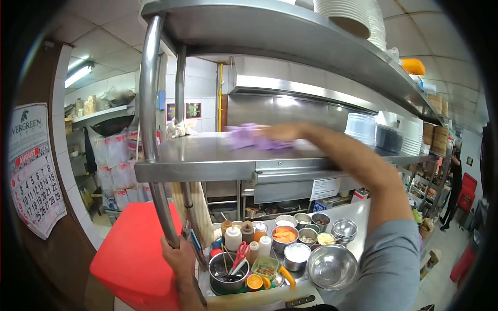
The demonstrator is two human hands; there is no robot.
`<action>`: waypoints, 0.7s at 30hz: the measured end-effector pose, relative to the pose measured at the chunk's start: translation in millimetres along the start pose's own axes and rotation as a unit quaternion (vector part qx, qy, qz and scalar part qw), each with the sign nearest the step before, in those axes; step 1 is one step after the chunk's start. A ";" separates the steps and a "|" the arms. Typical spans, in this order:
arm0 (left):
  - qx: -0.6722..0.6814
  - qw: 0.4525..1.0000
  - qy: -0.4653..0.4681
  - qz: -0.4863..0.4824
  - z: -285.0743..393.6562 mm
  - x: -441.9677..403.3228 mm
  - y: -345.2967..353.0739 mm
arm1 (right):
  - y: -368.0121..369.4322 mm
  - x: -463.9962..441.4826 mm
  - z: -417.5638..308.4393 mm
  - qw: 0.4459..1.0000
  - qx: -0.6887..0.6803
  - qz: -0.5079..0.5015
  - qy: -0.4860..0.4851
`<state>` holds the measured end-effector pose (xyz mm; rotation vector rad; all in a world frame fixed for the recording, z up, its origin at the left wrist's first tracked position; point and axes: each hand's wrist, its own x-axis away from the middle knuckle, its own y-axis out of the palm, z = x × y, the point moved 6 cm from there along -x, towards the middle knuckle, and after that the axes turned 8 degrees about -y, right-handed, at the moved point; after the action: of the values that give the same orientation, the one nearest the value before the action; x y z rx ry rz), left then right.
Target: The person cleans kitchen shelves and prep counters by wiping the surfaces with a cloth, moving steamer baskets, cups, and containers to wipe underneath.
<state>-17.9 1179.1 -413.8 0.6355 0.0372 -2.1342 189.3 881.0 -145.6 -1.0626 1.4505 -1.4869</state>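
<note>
A purple cloth (262, 140) lies under my right hand (282, 132) on the middle steel shelf (202, 149). Motion blurs both the hand and the cloth, though the fingers appear to press on the fabric. Low on the left, my left hand (179, 257) is wrapped around the steel shelf post (165, 217). Beside that hand stands a red cooler box (137, 249). A knotted pale cloth (181, 129) sits at the shelf's left end, by the rear post.
Below the shelf are squeeze bottles (233, 238), a pot with red-handled scissors (242, 251), a steel bowl (332, 267), several ingredient tins and a knife (301, 301). Plastic tubs (361, 128) stand at the shelf's right. An upper shelf (270, 26) hangs overhead. A person (452, 186) is far right.
</note>
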 end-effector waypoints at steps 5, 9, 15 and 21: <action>0.035 0.997 -0.054 -0.049 -3.5 -1.3 2.4 | -7.9 205.0 78.4 0.837 -0.035 -0.043 0.544; -0.037 0.997 -0.059 -0.019 -10.5 -2.8 0.5 | -16.5 166.2 130.3 0.811 0.016 -0.039 0.583; -0.013 0.998 -0.052 -0.024 -11.9 0.2 3.5 | -17.2 -88.6 -88.6 0.960 -0.085 -0.061 0.260; 0.000 0.998 -0.044 -0.037 -8.8 -0.9 2.2 | -4.6 21.5 -51.5 0.955 -0.117 -0.039 0.271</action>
<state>-12.0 1180.6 -420.6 0.5474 0.0128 -2.2322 133.6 878.5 -139.9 -0.8897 2.0258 -1.7863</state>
